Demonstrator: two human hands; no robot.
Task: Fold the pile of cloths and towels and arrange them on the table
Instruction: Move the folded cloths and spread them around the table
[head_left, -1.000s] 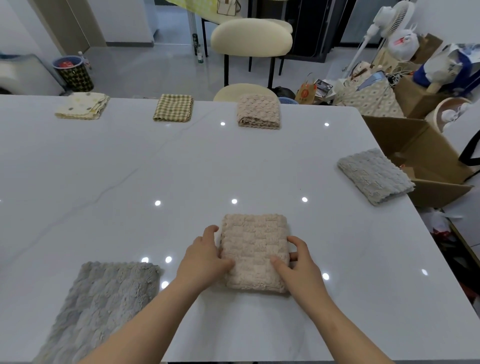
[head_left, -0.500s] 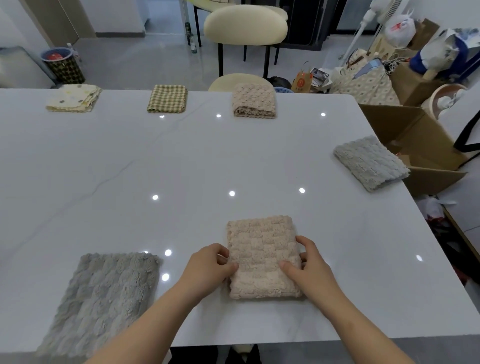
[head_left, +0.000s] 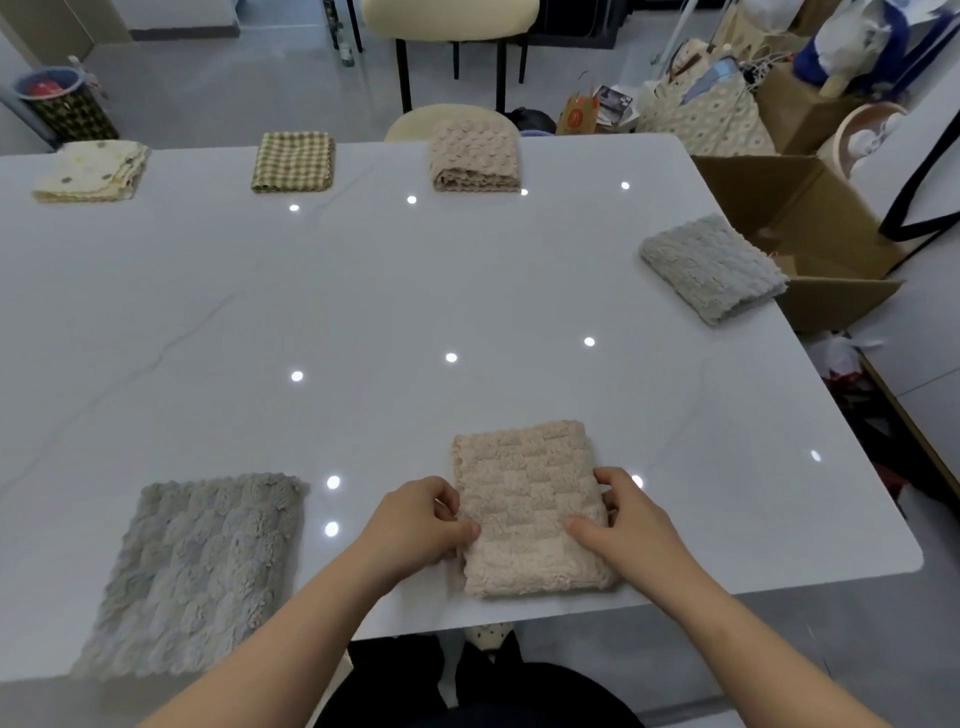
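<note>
Down near the table's (head_left: 363, 291) front edge, my left hand (head_left: 415, 525) and right hand (head_left: 631, 525) gripped opposite sides of the folded beige towel (head_left: 524, 488), thumbs on top.

This looks like a lived-in home, in its dining area. A large white marble-look table (head_left: 208, 312) stands on a pale glossy floor (head_left: 218, 98), with cream padded chairs (head_left: 447, 21) at its far side. Household clutter lines the right side: open cardboard boxes (head_left: 810, 218), a patterned tote bag (head_left: 711, 119), a paper bag (head_left: 576, 111). A wastebasket (head_left: 62, 104) stands at far left.
</note>
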